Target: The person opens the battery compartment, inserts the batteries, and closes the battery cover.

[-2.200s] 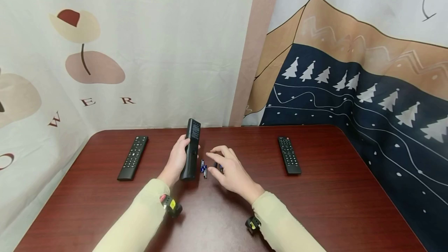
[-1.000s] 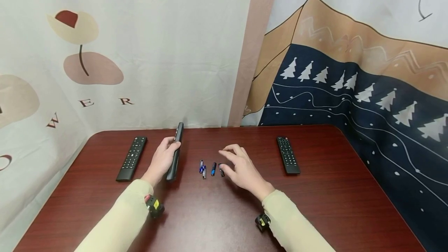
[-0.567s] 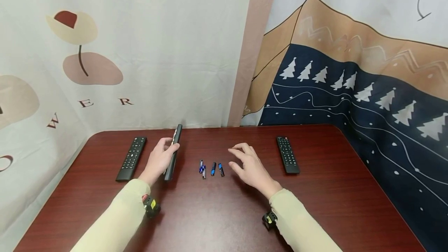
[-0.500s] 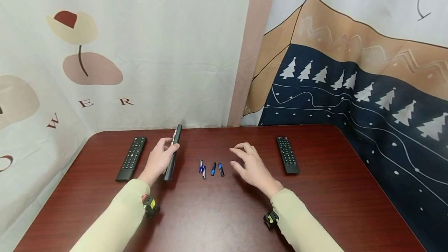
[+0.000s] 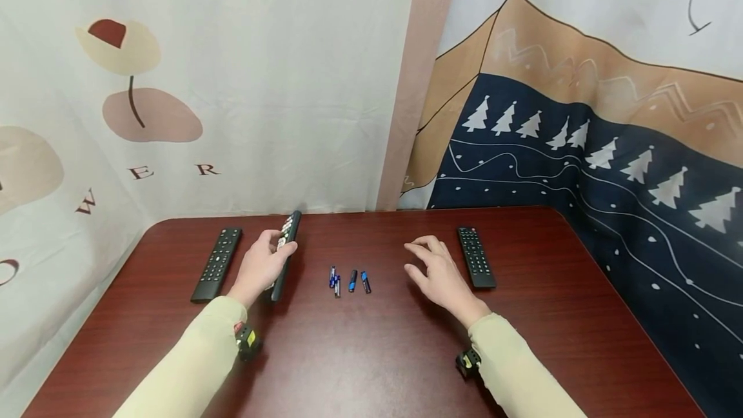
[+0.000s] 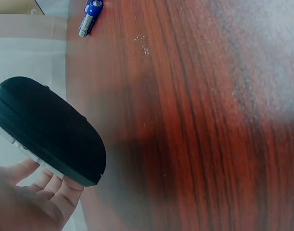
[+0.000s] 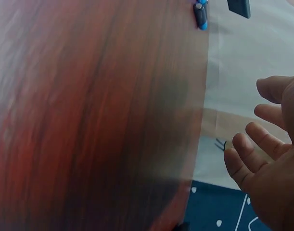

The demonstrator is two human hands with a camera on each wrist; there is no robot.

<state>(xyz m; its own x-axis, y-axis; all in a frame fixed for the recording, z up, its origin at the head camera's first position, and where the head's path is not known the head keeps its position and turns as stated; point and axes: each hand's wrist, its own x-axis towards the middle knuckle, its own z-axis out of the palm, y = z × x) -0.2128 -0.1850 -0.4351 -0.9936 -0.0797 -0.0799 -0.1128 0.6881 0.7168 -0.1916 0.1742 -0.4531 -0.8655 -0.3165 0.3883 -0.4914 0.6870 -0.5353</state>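
Note:
My left hand [image 5: 262,268] grips a black remote control [image 5: 287,257] that is turned on its edge, its buttons facing left. The left wrist view shows the dark back of this remote [image 6: 50,130], with fingers [image 6: 65,199] under its button side. To the right lie two blue-and-silver batteries [image 5: 335,281], touching, and two black-and-blue batteries [image 5: 359,281] a little apart from each other. My right hand [image 5: 441,276] holds nothing; its fingers are loosely bent above the table, between the batteries and another black remote [image 5: 477,257]. The same hand [image 7: 272,149] shows bare in the right wrist view.
A third black remote [image 5: 217,264] lies buttons up at the left of the brown wooden table [image 5: 348,353]. Behind the table's far edge hang a pale curtain [image 5: 278,82] and a dark-blue one with white trees [image 5: 522,153].
My left hand has carried the remote leftward from beside the batteries and turned it on edge. My right hand has moved right, away from the batteries, which have come into full view.

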